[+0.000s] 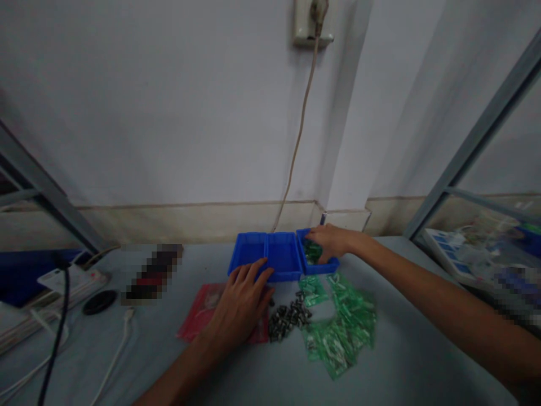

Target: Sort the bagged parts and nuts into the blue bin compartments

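My left hand is open, its fingers apart. It lies over a pink plastic bag, with fingertips at the front edge of a blue two-compartment tray. My right hand reaches into a smaller blue bin at the tray's right side. Its thumb and fingers are spread over green packets in that bin, and some fingertips are hidden. Nearer me lies a loose pile of small dark metal parts. Right of it, several green plastic packets with small pieces inside overlap on the table.
On the left are a white cable, a black round lid-like object and a black cable. A wall socket has a cord running down behind the tray. Clutter in clear plastic stands at right beyond a metal frame.
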The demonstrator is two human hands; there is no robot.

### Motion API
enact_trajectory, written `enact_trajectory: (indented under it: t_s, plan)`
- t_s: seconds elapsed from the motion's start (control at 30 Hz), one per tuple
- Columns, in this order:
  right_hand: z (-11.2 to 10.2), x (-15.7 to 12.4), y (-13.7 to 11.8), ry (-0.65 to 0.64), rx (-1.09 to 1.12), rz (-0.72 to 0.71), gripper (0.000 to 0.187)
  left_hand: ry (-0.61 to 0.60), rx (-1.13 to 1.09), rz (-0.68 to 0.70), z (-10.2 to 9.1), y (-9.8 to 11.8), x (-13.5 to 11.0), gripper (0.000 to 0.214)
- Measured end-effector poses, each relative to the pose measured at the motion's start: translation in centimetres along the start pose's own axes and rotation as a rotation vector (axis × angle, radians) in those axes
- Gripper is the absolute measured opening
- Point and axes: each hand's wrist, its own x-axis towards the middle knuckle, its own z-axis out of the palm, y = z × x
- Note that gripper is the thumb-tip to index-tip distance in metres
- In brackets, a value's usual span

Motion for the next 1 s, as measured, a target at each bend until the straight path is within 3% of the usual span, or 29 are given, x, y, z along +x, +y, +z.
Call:
enact_trajectory:
  t_s: [0.1,0.2,0.73,0.87,1.0]
  plan:
    - [0.5,1.1,-0.5,-0.113,-0.032,0.039,0.064,-0.014,0.004,-0.004,-0.1,0.1,0.0,0.037]
    - [1.0,1.4,-0.7,-0.102,-0.028,0.045,0.066,-0.017,0.004,-0.009,-0.1,0.1,0.0,0.037]
    - [2.3,0.0,-1.7,0.145,0.016,-0.027,0.043,-0.022,0.003,-0.002,-0.2,0.1,0.0,0.037]
    - [1.7,-0.6,-2.0,0.165,0.004,-0.057,0.031,-0.024,-0.002,-0.007,-0.2,0.1,-0.1,0.037]
    - [0.2,-1.7,-2.0,0.201,0.0,-0.05,0.034,-0.021,0.001,-0.009,-0.2,0.1,0.0,0.036]
